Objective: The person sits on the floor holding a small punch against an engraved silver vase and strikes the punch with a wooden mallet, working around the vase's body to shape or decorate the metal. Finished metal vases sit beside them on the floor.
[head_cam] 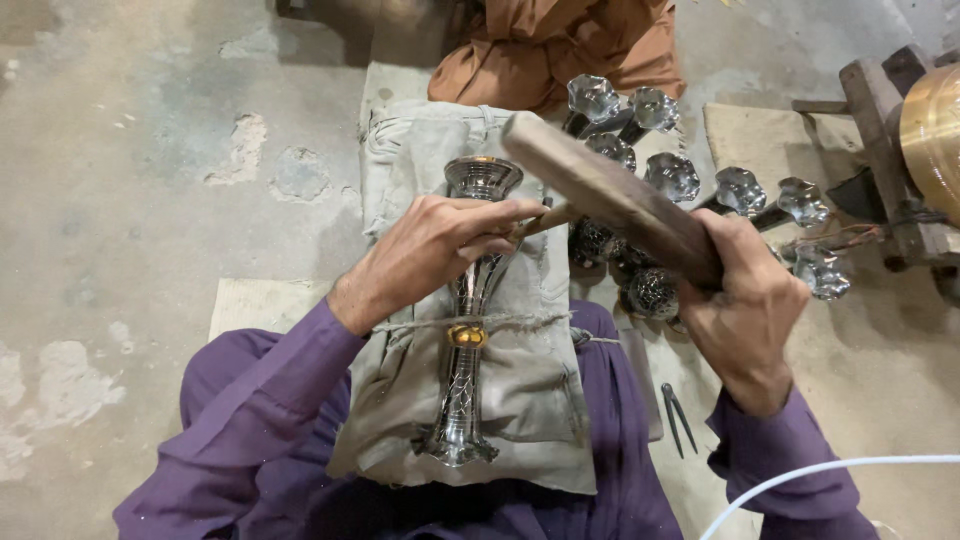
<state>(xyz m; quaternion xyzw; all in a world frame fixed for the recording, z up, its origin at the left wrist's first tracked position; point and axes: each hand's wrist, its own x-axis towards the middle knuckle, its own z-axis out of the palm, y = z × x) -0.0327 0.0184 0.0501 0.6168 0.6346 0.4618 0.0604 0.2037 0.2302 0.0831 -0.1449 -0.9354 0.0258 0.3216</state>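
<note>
**Mallet and punch over a metal vase**

A worn concrete floor (150,150) fills the background, patched and stained, with a flat mat (770,140) at about 2 o'clock. The person sits on it in purple sleeves, a grey cloth (520,370) spread over the lap.

On the cloth lies a slim silver vase (468,300), running from 12 to 6 o'clock, flared mouth away from the person, foot toward them. A string (520,321) crosses the cloth and the vase at a brass band (467,335) on its waist.

The left hand (430,250) rests across the vase's upper stem. Its grip is narrow: thumb and fingertips pinch a thin punch (540,222), which slants from 3 o'clock toward the stem; whether the tip touches the metal cannot be told.

The right hand (745,300) is wrapped fully round the handle of a wooden mallet (610,195), a tight fist with no gap. The mallet's head points to 11 o'clock, just above the punch's free end.

At 1 to 3 o'clock of the vase, a cluster of similar silver pieces (690,185) lies on the floor. Small tweezers (678,415) lie at 5 o'clock, a white cable (830,468) beyond them.
</note>
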